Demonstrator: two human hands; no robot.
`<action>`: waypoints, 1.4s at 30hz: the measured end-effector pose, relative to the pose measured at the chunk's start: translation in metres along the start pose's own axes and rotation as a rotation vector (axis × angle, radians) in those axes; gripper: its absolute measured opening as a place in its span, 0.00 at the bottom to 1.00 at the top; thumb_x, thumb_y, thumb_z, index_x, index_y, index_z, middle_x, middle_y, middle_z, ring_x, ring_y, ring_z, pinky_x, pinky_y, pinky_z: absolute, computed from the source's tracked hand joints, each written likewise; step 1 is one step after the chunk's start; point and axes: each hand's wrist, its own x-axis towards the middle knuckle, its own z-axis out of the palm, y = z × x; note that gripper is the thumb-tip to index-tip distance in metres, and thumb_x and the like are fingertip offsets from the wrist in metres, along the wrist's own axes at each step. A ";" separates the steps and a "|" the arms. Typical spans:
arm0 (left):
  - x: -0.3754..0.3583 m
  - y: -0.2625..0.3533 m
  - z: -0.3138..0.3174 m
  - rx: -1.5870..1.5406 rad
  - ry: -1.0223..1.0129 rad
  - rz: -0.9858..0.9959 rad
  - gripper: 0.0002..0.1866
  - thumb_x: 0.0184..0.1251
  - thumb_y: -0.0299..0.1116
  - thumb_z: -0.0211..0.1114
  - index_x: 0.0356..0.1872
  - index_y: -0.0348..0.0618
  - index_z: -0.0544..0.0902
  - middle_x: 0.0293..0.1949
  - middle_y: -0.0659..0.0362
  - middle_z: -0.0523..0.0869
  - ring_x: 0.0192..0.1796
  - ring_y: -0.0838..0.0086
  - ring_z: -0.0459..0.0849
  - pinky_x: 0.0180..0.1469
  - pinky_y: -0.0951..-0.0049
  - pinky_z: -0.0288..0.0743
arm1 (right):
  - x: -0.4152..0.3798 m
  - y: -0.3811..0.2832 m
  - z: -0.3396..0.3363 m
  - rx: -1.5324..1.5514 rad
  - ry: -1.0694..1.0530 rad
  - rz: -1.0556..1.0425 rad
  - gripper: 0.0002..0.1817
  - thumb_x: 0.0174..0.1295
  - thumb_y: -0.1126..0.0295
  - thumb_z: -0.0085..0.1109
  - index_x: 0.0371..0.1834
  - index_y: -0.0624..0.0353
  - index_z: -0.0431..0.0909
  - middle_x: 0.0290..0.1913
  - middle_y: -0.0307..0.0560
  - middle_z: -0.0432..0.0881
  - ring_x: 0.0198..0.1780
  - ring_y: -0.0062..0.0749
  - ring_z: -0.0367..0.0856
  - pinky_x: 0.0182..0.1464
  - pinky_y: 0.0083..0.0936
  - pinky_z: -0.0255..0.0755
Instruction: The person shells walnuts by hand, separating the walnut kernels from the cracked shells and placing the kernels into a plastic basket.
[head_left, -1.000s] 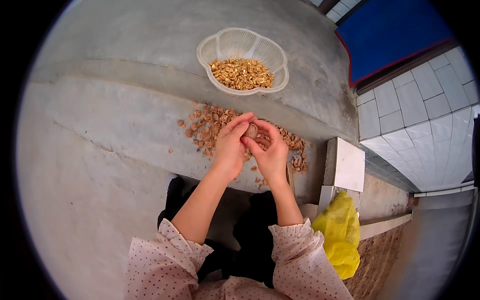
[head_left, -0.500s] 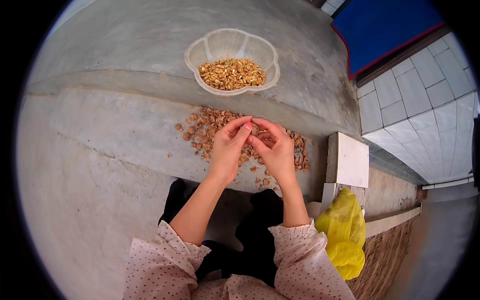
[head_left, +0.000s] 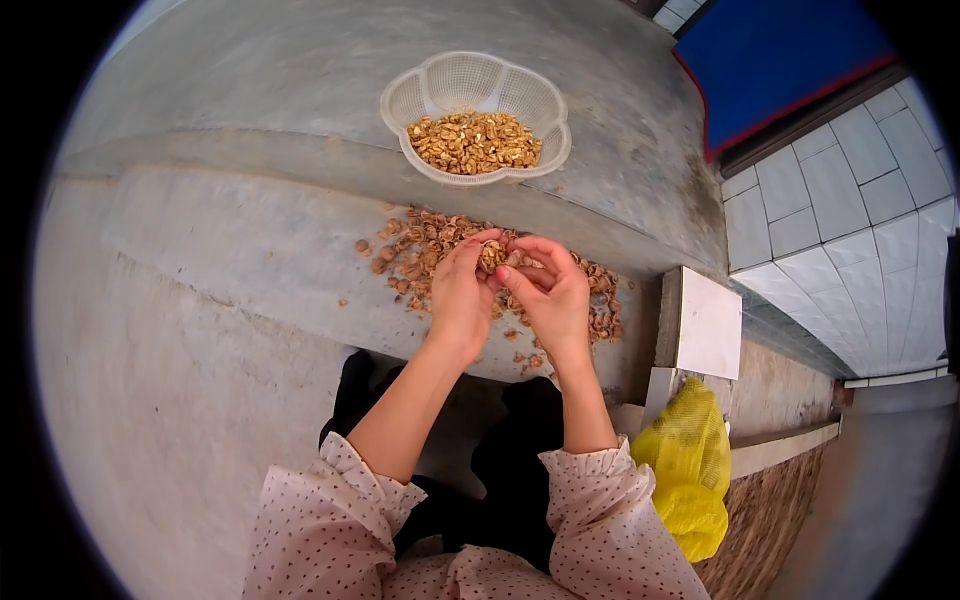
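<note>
My left hand (head_left: 461,292) is closed round a walnut (head_left: 491,256), whose golden, wrinkled kernel shows between thumb and fingers. Close beside it, my right hand (head_left: 552,300) is curled with its thumb against the nut's edge. A brownish bit of walnut shell (head_left: 516,258) shows at the right fingertips, partly hidden by them. Below and around both hands, broken walnut shells (head_left: 430,237) lie scattered on the concrete step. Beyond them, on the higher level, stands a white mesh plastic basket (head_left: 553,110) holding a heap of shelled walnut kernels (head_left: 470,143).
To the right, a yellow mesh bag (head_left: 690,460) rests against a white-faced block (head_left: 708,325). A tiled wall (head_left: 840,200) and a blue curtain (head_left: 780,65) with a red border are at the upper right. The concrete step (head_left: 230,240) extends left.
The walnut has come open: its golden kernel now shows where brown shell was. My hands have parted slightly, with the nut in my left. The view has shifted a little.
</note>
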 end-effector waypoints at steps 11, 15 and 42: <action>0.006 0.009 -0.007 -0.206 0.003 -0.068 0.14 0.72 0.37 0.47 0.45 0.36 0.75 0.43 0.56 0.78 0.47 0.72 0.76 0.50 0.74 0.72 | 0.000 0.000 0.006 0.291 -0.068 0.013 0.16 0.55 0.82 0.59 0.46 0.61 0.68 0.50 0.47 0.77 0.42 0.22 0.78 0.45 0.18 0.73; 0.010 0.012 -0.007 -0.321 0.055 -0.066 0.14 0.72 0.34 0.47 0.44 0.32 0.74 0.44 0.54 0.77 0.50 0.69 0.76 0.56 0.72 0.72 | 0.007 0.011 0.002 -0.041 0.064 -0.154 0.22 0.54 0.77 0.61 0.53 0.60 0.67 0.52 0.49 0.76 0.42 0.23 0.78 0.46 0.18 0.72; 0.002 -0.002 0.000 -0.190 0.138 -0.025 0.11 0.71 0.31 0.44 0.43 0.37 0.73 0.42 0.54 0.77 0.47 0.68 0.77 0.48 0.67 0.75 | -0.007 0.007 0.030 -0.579 0.140 -0.257 0.15 0.49 0.76 0.57 0.42 0.65 0.79 0.28 0.54 0.79 0.26 0.37 0.79 0.31 0.28 0.74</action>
